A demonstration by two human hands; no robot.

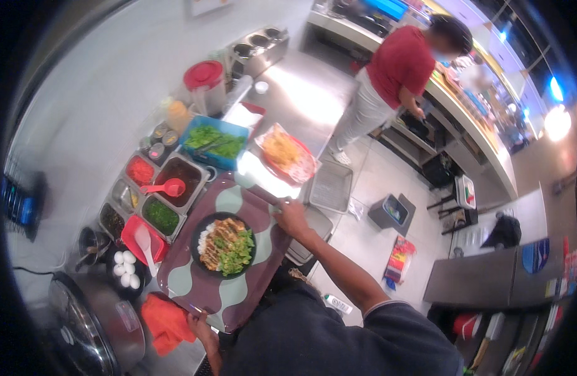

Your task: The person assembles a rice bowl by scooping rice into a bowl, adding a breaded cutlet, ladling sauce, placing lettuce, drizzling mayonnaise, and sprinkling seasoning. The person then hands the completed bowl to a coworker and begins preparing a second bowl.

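A maroon serving tray (266,276) with a pale green wavy pattern is in front of me, its edges gripped by both my hands. My right hand (292,219) holds its far right corner. At the near left edge is my left hand (202,328), its fingers closed on the rim, close to a crumpled orange cloth (166,323). On the tray sits a round black bowl (197,258) of white rice, sauced sliced meat and chopped lettuce. Just beyond the tray's far edge is a red basket (312,160) lined with paper, with golden fried food in it.
Left of the tray are steel topping pans (187,212), a red ladle (169,187), a red container (129,233) and eggs (126,269). A blue bin (222,164) holds lettuce. A large pot (122,329) stands near left. A person in red (398,66) stands at the far counter.
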